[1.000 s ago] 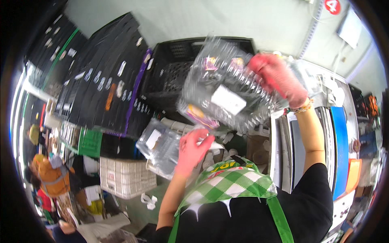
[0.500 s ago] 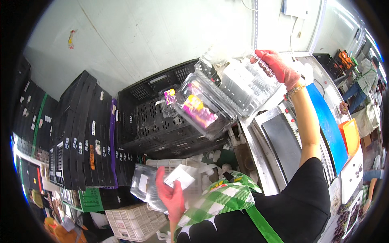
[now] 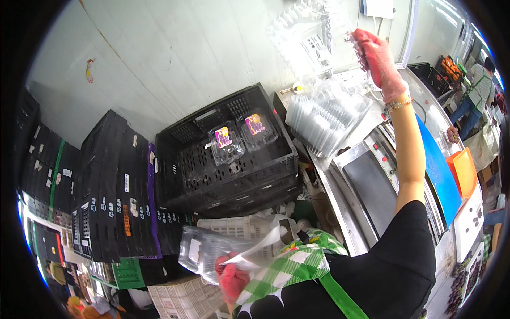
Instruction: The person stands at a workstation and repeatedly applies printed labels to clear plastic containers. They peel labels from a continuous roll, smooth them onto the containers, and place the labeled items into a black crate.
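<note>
My right hand (image 3: 376, 61), in a pinkish-red glove, is raised at the upper right with fingers closed on the edge of a clear plastic clamshell box (image 3: 308, 45). That box hangs tilted against the white wall, blurred. Below it, a stack of nested clear boxes (image 3: 326, 117) lies on the metal counter. My left hand (image 3: 232, 279), gloved alike, is closed on a curling white paper sheet (image 3: 260, 252) by my apron. Beside that hand are more clear plastic boxes (image 3: 199, 250). Two lidded clear boxes with purple and yellow labels, a left one (image 3: 226, 142) and a right one (image 3: 257, 129), sit in the black crate (image 3: 234, 173).
Stacked black crates (image 3: 117, 186) stand at the left. White baskets (image 3: 186, 297) are low down near my left hand. A dark-plated machine (image 3: 369, 178) sits on the counter, with a blue sheet (image 3: 438, 170) and an orange bin (image 3: 463, 173) beyond. Another person (image 3: 478, 98) stands at far right.
My right hand has risen from the stack, lifting a clear box. A labelled box over the crate's right side now sits inside it. The paper in my left hand has turned and curled.
</note>
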Available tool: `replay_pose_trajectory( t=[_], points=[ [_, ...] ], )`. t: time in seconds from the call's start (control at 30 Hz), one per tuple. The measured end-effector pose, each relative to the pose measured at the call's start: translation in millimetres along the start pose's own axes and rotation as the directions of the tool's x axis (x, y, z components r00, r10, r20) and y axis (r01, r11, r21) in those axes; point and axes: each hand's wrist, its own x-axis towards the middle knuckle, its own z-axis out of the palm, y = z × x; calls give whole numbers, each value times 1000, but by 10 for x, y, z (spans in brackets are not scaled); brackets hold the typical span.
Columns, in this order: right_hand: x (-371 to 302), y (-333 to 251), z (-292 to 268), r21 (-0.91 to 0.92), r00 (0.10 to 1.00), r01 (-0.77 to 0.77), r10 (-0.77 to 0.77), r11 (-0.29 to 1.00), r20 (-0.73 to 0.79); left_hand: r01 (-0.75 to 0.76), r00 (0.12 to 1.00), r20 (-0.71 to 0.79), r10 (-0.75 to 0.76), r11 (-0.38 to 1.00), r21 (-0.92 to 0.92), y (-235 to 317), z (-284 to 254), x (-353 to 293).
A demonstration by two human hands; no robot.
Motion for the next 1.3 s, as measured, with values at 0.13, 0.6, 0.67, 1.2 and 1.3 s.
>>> replay_pose_trajectory(
  t=[0.13,0.6,0.67,1.2,1.3],
  points=[
    [149,252,-63,-93,993,-111,114,990,31,-2,999,-49,10,985,172,15,123,0],
    [76,244,-95,-191,970,-91,131,977,207,-116,989,-15,148,829,547,33,-203,61],
    [78,251,-90,-172,969,-91,127,981,212,-76,997,44,63,878,473,98,-14,12],
    [-213,1320,258,-953,938,276,-250,122,240,-110,983,-56,175,804,585,36,-90,0],
    [-489,2059,493,-953,948,283,118,103,295,-113,983,-59,175,823,557,110,-58,-54]
  ],
)
